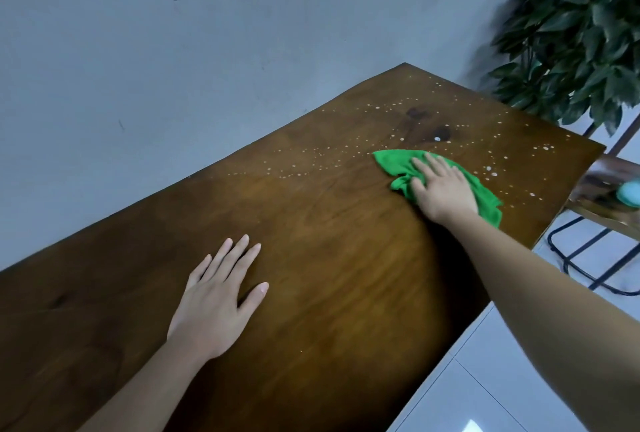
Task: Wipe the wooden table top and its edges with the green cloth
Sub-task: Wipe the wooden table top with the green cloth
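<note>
Green cloth (394, 163) lies bunched on the wooden table top (311, 241) at about two o'clock from the middle of the board. The right hand (443, 189) lies palm down on it with fingers laid out nearly straight, so it presses the cloth rather than clutching it. That flat hold makes sense for wiping, since it spreads the weight over the fabric and keeps a broad patch against the wood. The cloth sits at the near rim of a scatter of pale droplets (311, 161), which runs in a band from about eleven o'clock round to three o'clock. The far right end of the top therefore looks like the part not yet wiped, while the near stretch shows no spots. The left hand (214, 300) rests flat at about seven o'clock, fingers straight and slightly spread, holding nothing. It probably braces the body while the other arm reaches far across. No edge looks to be under the cloth at present, so I judge the task to be at an early or middle stage. A leafy plant (581, 33) stands beyond the far right corner at about one o'clock, close enough that a long sweep outward could brush it.
</note>
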